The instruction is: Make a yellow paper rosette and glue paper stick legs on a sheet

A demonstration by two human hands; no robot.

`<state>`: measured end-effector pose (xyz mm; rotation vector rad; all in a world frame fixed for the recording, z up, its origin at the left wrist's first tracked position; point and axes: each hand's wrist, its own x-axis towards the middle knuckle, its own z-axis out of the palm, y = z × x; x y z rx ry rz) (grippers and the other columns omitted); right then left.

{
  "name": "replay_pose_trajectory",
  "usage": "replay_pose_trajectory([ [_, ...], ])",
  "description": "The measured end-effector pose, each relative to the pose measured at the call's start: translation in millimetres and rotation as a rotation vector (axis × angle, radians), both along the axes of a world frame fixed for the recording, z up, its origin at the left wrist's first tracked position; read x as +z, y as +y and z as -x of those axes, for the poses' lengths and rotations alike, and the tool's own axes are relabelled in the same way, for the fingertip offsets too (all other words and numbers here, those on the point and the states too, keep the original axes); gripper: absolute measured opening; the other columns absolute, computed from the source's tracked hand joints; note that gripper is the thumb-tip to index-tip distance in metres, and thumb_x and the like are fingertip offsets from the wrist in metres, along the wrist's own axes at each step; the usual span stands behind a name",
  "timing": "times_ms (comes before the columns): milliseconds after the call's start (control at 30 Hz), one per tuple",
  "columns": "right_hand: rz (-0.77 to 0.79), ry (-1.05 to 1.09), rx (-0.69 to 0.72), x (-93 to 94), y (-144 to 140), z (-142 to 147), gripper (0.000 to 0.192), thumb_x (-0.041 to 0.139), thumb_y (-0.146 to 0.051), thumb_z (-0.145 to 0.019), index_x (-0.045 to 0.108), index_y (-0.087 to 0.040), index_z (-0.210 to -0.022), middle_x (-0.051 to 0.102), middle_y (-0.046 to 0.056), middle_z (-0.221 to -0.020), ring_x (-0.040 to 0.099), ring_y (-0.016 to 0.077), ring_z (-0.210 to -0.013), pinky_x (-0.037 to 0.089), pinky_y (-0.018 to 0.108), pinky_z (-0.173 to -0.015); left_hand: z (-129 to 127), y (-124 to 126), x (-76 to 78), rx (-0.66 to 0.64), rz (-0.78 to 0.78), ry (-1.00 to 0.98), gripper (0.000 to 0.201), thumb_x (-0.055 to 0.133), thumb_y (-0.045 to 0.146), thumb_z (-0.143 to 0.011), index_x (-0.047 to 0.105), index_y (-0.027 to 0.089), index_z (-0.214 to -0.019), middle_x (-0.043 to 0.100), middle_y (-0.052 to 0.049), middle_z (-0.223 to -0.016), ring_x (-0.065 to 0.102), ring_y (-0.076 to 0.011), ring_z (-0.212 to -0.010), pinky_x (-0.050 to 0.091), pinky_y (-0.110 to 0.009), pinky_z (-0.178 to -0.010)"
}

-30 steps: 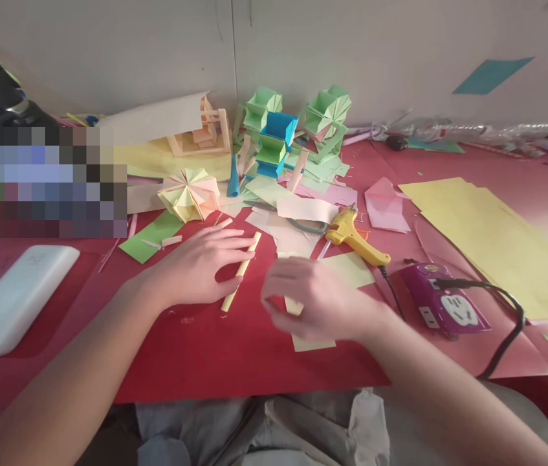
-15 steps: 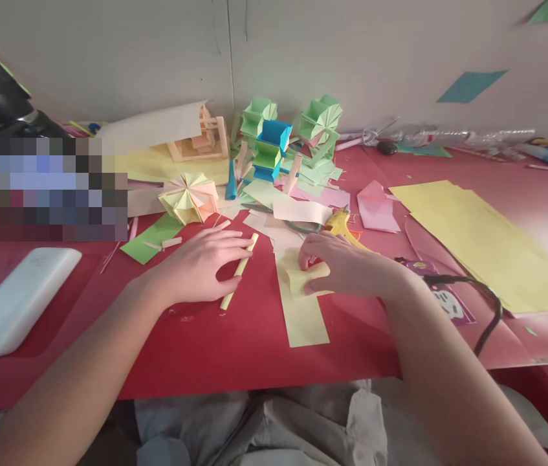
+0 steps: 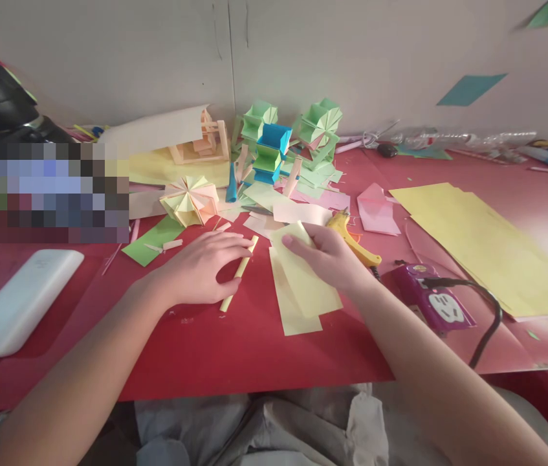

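Observation:
My left hand (image 3: 206,265) rests on the table with fingers and thumb spread apart. Its fingertips touch a thin pale yellow paper tube (image 3: 232,294) that lies slanted beside them. In my right hand (image 3: 327,255) a pale yellow paper strip (image 3: 315,291) is pinched, thumb on top and fingers partly hidden underneath. Below that strip, a second pale yellow strip (image 3: 286,310) lies flat on the red table. A yellow glue gun (image 3: 363,252) lies just beyond my right hand.
Folded paper wheels (image 3: 189,199), green and blue folded pieces (image 3: 271,152) and paper scraps crowd the back. At right are a purple power socket (image 3: 441,301) with a black cord and yellow sheets (image 3: 487,246). A white power bank (image 3: 26,301) lies at left.
My right hand has lifted a yellow strip and turned it, thumb now on top, above the other strip, which has shifted slightly. My left hand and the tube stay in place.

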<state>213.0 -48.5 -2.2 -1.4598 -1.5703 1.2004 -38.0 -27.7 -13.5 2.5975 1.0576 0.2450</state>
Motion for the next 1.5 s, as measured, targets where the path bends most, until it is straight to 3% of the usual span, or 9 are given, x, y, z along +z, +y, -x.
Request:
replay_pose_trajectory([
  [133, 0.114, 0.19, -0.057, -5.0, 1, 4, 0.035, 0.072, -0.052, -0.08, 0.064, -0.019, -0.086, 0.069, 0.004, -0.079, 0.063, 0.0178, -0.066, 0.046, 0.027, -0.053, -1, 1, 0.6, -0.009, 0.016, -0.014, 0.044, 0.063, 0.035, -0.084, 0.067, 0.024, -0.126, 0.055, -0.007, -0.147, 0.046, -0.0341, -0.14, 0.031, -0.057, -0.121],
  [300, 0.11, 0.282, -0.06, -14.4, 3, 4, 0.036, 0.074, -0.051, -0.077, 0.065, -0.019, -0.089, 0.072, 0.007, -0.086, 0.067, 0.0203, -0.073, 0.051, 0.028, -0.057, -1, 1, 1.3, -0.011, 0.028, -0.03, 0.045, 0.063, 0.035, -0.084, 0.066, 0.023, -0.127, 0.056, -0.008, -0.146, 0.046, -0.0345, -0.14, 0.03, -0.057, -0.121],
  [500, 0.082, 0.358, -0.031, -15.7, 3, 5, 0.016, 0.066, -0.025, -0.078, 0.067, -0.017, -0.092, 0.074, 0.005, -0.089, 0.069, 0.0193, -0.077, 0.053, 0.03, -0.067, -3, 0, 3.5, -0.009, 0.024, -0.005, 0.045, 0.061, 0.036, -0.086, 0.065, 0.021, -0.128, 0.056, -0.01, -0.146, 0.047, -0.0343, -0.139, 0.033, -0.055, -0.12],
  [833, 0.082, 0.378, 0.009, -18.2, 3, 5, 0.034, 0.068, -0.022, -0.076, 0.064, -0.017, -0.11, 0.076, 0.008, -0.098, 0.074, 0.0219, -0.082, 0.059, 0.033, -0.071, -1, 0, 4.1, 0.015, 0.069, -0.03, 0.045, 0.061, 0.041, -0.086, 0.062, 0.023, -0.128, 0.056, -0.01, -0.144, 0.049, -0.0356, -0.136, 0.038, -0.055, -0.116],
  [1000, 0.039, 0.374, 0.029, -18.2, 3, 5, 0.033, 0.07, -0.03, -0.079, 0.066, -0.018, -0.11, 0.075, 0.009, -0.104, 0.073, 0.0232, -0.091, 0.06, 0.035, -0.076, -8, -3, 6.9, 0.143, 0.162, -0.302, 0.036, 0.057, 0.04, -0.092, 0.061, 0.024, -0.124, 0.062, -0.01, -0.135, 0.056, -0.0302, -0.128, 0.046, -0.047, -0.109],
  [1167, 0.033, 0.344, 0.178, -17.4, 4, 9, 0.035, 0.073, -0.037, -0.081, 0.067, -0.019, -0.11, 0.074, 0.008, -0.104, 0.072, 0.0218, -0.091, 0.059, 0.033, -0.075, -24, -6, 4.0, 0.35, 0.361, -0.718, 0.043, 0.065, 0.046, -0.089, 0.059, 0.021, -0.123, 0.069, -0.01, -0.117, 0.067, -0.0249, -0.11, 0.056, -0.036, -0.092],
  [1300, -0.011, 0.299, 0.166, -18.7, 6, 9, 0.048, 0.08, -0.034, -0.074, 0.061, -0.019, -0.116, 0.072, 0.006, -0.099, 0.071, 0.0194, -0.088, 0.057, 0.033, -0.077, -32, -5, 0.5, 0.386, 0.377, -0.768, 0.032, 0.073, 0.046, -0.082, 0.069, 0.02, -0.1, 0.073, -0.006, -0.098, 0.07, -0.0223, -0.091, 0.059, -0.033, -0.08],
  [1500, 0.051, 0.225, 0.104, -17.0, 8, -6, 0.035, 0.078, -0.044, -0.077, 0.069, -0.017, -0.098, 0.073, 0.005, -0.088, 0.067, 0.0165, -0.077, 0.051, 0.028, -0.065, -21, 4, 4.0, 0.583, 0.322, -0.858, 0.028, 0.075, 0.043, -0.076, 0.065, 0.018, -0.085, 0.071, -0.004, -0.088, 0.068, -0.0205, -0.083, 0.058, -0.032, -0.075],
])
